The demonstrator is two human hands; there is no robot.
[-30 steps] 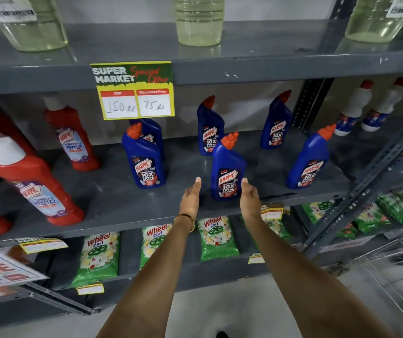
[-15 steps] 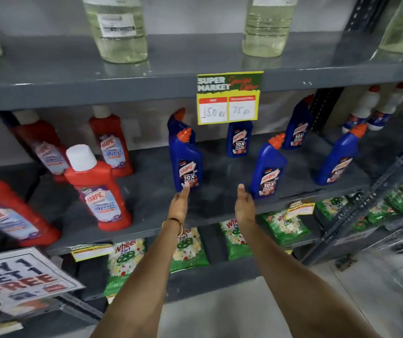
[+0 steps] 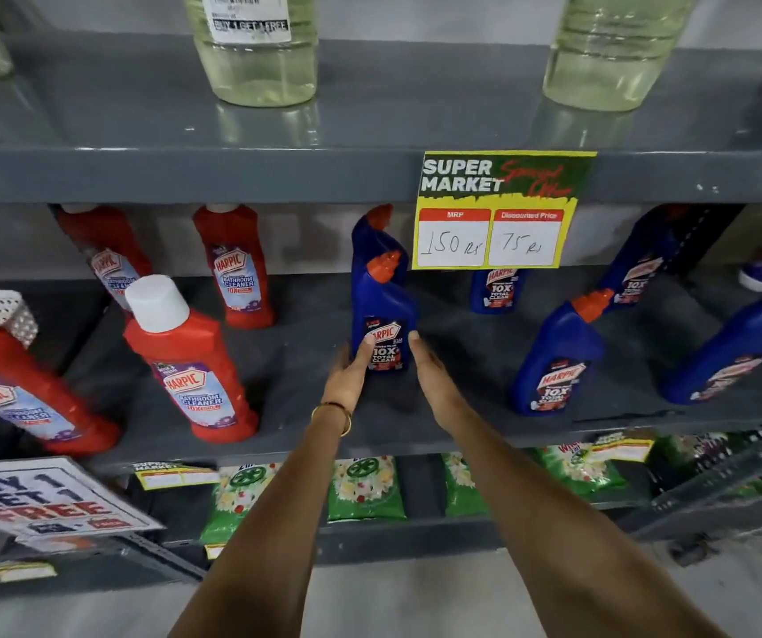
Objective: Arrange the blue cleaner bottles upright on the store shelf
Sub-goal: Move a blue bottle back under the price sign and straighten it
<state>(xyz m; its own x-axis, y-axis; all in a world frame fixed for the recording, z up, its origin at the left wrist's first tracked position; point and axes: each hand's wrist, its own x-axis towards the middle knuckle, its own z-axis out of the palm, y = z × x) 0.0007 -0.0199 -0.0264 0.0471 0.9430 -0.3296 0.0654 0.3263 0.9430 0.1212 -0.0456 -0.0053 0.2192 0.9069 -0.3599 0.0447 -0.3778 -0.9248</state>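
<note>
Several blue Harpic cleaner bottles with orange caps stand upright on the grey middle shelf [image 3: 305, 361]. My left hand [image 3: 346, 377] and my right hand [image 3: 434, 382] press against the two sides of the nearest front blue bottle [image 3: 386, 310], thumbs on its label. A second blue bottle [image 3: 372, 232] stands right behind it. Further blue bottles stand to the right: one at the front [image 3: 554, 356], one at the far right edge [image 3: 729, 356], one behind the price tag [image 3: 496, 290] and one at the back [image 3: 637, 264].
Red bathroom cleaner bottles [image 3: 190, 366] fill the shelf's left half. A yellow price tag [image 3: 498, 209] hangs from the upper shelf, which carries clear bottles of pale liquid [image 3: 254, 52]. Green detergent packs [image 3: 365, 490] lie on the lower shelf. A "buy 1 get 1 free" sign [image 3: 42, 504] sits lower left.
The view has shifted left and closer to the shelf. Both hands have reached forward from the shelf edge and closed in on the front blue bottle.
</note>
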